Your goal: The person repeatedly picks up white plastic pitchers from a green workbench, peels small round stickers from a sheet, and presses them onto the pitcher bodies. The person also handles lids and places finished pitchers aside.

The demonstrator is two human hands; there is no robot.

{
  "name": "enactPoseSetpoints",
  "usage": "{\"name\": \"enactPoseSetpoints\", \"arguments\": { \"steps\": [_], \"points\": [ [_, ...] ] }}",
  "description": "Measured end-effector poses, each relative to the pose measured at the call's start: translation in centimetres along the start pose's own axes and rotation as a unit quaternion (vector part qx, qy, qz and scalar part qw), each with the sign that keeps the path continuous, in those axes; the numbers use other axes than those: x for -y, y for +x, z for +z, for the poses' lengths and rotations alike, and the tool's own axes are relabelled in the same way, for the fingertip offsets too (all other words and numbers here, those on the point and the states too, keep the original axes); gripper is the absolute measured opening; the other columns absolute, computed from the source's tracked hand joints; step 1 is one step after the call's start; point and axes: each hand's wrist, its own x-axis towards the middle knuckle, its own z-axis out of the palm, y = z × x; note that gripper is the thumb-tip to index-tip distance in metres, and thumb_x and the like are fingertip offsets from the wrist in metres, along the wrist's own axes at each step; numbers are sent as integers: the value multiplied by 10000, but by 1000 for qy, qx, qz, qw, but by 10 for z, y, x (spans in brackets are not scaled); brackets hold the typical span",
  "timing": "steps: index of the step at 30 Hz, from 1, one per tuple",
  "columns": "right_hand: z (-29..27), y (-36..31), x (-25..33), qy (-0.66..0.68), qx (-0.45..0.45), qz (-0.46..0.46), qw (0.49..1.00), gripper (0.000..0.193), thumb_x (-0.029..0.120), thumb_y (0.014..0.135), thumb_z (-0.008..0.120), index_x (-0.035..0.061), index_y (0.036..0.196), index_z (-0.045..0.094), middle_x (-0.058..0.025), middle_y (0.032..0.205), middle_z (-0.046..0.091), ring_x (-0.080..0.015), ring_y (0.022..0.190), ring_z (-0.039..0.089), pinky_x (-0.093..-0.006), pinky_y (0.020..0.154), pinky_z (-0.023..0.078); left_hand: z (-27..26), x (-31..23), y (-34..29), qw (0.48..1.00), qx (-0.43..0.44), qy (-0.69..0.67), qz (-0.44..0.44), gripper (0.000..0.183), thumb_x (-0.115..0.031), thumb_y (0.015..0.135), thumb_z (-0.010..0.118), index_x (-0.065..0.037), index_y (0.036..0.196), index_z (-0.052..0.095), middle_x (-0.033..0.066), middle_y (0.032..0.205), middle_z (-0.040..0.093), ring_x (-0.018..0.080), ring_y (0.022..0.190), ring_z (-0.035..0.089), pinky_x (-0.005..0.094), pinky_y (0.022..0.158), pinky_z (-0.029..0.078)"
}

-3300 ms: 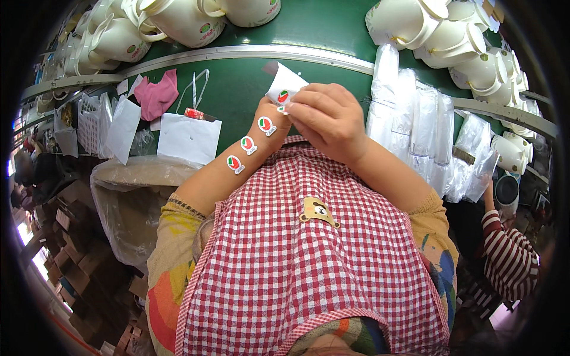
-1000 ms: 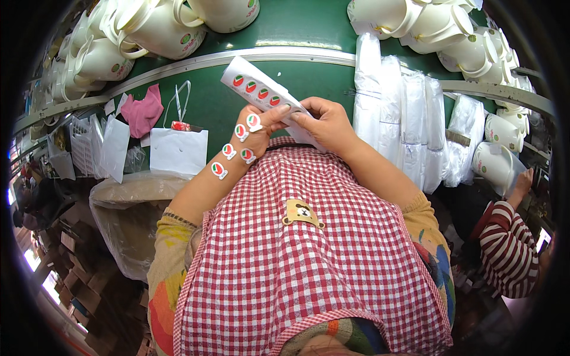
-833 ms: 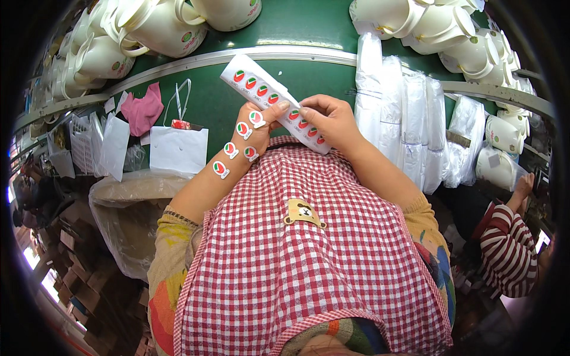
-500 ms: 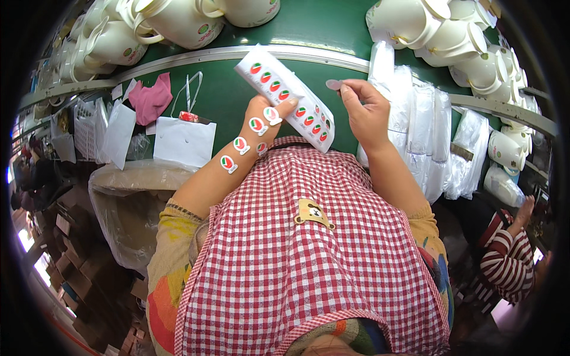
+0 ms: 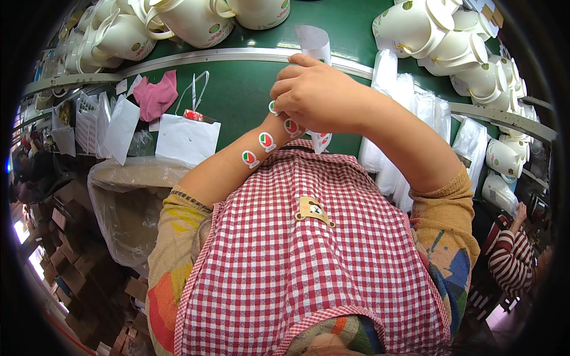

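My right hand lies across my left wrist with its fingers curled down and pressed together. A round red, green and white sticker shows partly beside its fingertips; their undersides are hidden. More such stickers are stuck along my left wrist and forearm. My left hand is mostly covered by the right, showing only near the wrist. The white sticker sheet it holds sticks out above my hands, curling at the top, and its lower corner shows below them.
Cream lidded jugs crowd the back left, with more jugs at the right. Clear plastic bags lie right of my hands. To the left are a white paper bag, a pink cloth and a plastic-lined box. A striped sleeve shows at far right.
My right hand has moved left with the small round sticker, from beside the sheet onto my left wrist. The sheet has turned more upright and is now largely covered.
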Motion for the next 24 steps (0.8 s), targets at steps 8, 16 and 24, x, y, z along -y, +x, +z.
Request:
{"name": "enactPoseSetpoints", "arguments": {
  "steps": [8,16,24],
  "points": [
    [47,-63,-10,189,-359,275,872,315,219,788,651,35,1040,603,-139,1009,630,-296,949,604,-369,813,478,-14,-10,-2,931,-162,-272,-182,287,-127,849,616,9,1087,530,119,1010,638,229,857,660,354,745,563],
    [105,-73,14,495,-274,412,714,313,217,799,675,13,1027,612,-114,904,660,-172,812,638,-285,724,499,-3,-13,-13,913,-148,-336,-178,293,-98,850,621,11,1096,505,136,976,635,221,869,653,344,763,559],
    [105,-78,14,540,-283,413,676,220,160,815,636,-7,958,651,-83,829,670,-128,724,619,-266,659,490,2,-12,-20,930,-129,-265,-218,267,-119,779,709,21,984,609,135,916,667,222,820,659,350,766,540]
  ]
}}
